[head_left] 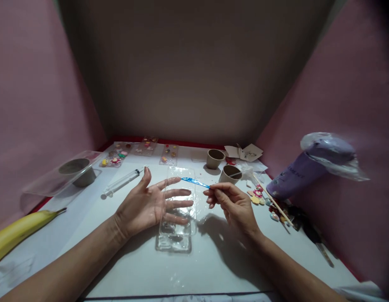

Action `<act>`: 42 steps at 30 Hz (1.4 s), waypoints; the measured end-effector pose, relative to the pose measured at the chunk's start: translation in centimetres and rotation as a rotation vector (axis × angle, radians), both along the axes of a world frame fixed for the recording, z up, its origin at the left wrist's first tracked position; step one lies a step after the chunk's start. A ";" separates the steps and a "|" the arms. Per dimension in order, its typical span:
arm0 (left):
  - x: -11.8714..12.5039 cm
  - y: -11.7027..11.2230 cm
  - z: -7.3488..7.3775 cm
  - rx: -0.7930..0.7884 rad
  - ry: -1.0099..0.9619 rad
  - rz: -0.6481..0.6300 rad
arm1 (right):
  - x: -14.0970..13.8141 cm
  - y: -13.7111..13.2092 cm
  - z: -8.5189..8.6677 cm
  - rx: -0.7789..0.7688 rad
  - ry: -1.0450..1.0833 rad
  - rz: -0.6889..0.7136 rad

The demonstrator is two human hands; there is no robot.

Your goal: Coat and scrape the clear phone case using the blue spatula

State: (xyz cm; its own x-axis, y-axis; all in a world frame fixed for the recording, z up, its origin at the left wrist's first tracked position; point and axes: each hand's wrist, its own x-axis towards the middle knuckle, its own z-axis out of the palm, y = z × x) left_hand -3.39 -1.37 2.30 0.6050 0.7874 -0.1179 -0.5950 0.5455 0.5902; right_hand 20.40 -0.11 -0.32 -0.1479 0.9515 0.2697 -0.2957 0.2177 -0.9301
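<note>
My left hand (145, 205) is palm up, its fingers spread and overlapping a clear, glossy rectangular case (175, 243) in the middle of the table. Whether the fingers lie over or under its clear layers I cannot tell. My right hand (236, 205) pinches the end of a slim, shiny blue plastic knife (194, 181) between thumb and fingers. The knife's tip points left, close to my left index fingertip. Wet-looking shine shows on the case and on the white surface around it.
A syringe (121, 183) and a banana (24, 226) lie left, near a grey cup (76, 172). Decorated clear cases (169, 155) line the back. Two cups (215, 159) stand back right. Small charms (257, 195), a wooden stick (272, 199) and a purple bottle (295, 176) are at right.
</note>
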 end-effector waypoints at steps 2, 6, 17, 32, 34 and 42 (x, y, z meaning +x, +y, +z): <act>0.0 0.0 0.0 0.009 0.006 -0.018 | 0.0 0.2 0.2 -0.016 0.016 -0.006; 0.0 0.0 -0.2 0.028 -0.007 -0.060 | -0.2 0.5 0.3 -0.041 0.027 -0.027; 0.0 0.2 -0.7 0.043 -0.056 -0.137 | -0.7 1.4 0.0 -0.068 0.016 -0.003; 0.0 0.3 -0.8 0.045 -0.050 -0.137 | -0.7 1.0 1.0 -0.220 0.142 0.035; 0.0 0.3 -0.8 0.045 -0.049 -0.138 | -0.6 1.1 1.0 -0.224 0.147 0.025; 0.0 0.2 -0.8 0.041 -0.049 -0.136 | -0.6 1.0 0.9 -0.215 0.129 0.039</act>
